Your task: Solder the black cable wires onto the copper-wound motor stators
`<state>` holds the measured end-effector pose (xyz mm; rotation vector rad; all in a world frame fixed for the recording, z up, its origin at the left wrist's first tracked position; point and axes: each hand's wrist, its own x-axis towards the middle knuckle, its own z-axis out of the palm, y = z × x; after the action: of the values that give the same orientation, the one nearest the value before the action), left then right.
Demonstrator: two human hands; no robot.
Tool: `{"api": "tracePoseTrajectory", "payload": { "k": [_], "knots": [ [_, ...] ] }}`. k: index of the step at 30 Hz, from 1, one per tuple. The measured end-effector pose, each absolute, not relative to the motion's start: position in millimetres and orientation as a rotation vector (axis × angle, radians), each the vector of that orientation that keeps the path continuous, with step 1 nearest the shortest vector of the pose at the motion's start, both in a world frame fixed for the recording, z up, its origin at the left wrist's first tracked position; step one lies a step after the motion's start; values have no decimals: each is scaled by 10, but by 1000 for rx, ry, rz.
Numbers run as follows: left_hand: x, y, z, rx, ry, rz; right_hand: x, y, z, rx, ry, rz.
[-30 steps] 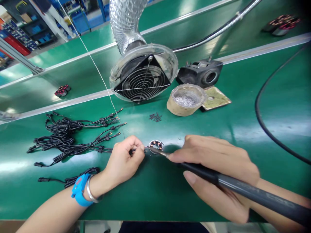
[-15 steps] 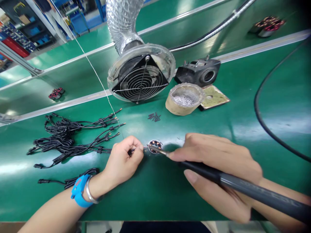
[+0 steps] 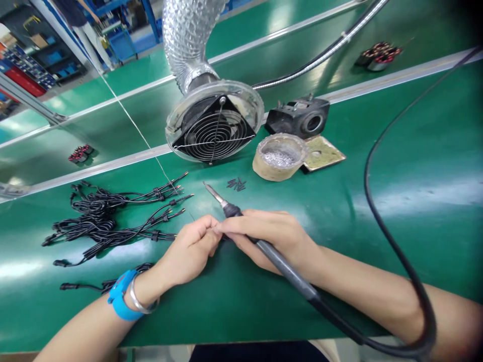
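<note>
My left hand (image 3: 196, 246) is closed, its thumb and forefinger pinched round the end of a black cable (image 3: 164, 235) that runs in from the left. In my right hand (image 3: 275, 236) lies a soldering iron (image 3: 281, 264), its bare tip (image 3: 213, 192) pointing up and left, clear of the work. The right fingertips meet the left ones over the table. The small round coil part is hidden behind my hands. Just beyond the iron's tip lie several short black tube pieces (image 3: 236, 184).
Bundled black cables (image 3: 94, 206) lie at the left. A fume extractor (image 3: 215, 125) stands beyond my hands, beside a round tub (image 3: 277, 161) of silvery bits and a black iron holder (image 3: 302, 118). The iron's cord (image 3: 373, 196) loops at the right. A thin pale wire (image 3: 132, 118) hangs down.
The soldering iron's tip has come off the coil part and swung up and away. My right hand has moved left until its fingers meet my left hand. The coil part has gone from sight.
</note>
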<state>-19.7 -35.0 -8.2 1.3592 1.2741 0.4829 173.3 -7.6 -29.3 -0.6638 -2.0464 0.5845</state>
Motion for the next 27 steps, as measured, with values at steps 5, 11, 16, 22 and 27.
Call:
{"api": "tracePoseTrajectory", "payload": {
  "k": [5, 11, 16, 22, 27],
  "knots": [
    [-181, -363, 42, 1644, 1305, 396, 1738, -70, -281, -659, -2027, 542],
    [-176, -357, 12, 1548, 1326, 417, 1783, -85, -268, -631, -2058, 667],
    [-157, -340, -58, 1267, 1244, 485, 1746, -122, -310, -693, -2094, 605],
    [-71, -319, -8, 829, 1231, 499, 1729, -116, -297, -705, -2028, 608],
    [-36, -310, 40, 788, 1283, 555, 1765, -89, -288, -758, -2050, 794]
  ]
}}
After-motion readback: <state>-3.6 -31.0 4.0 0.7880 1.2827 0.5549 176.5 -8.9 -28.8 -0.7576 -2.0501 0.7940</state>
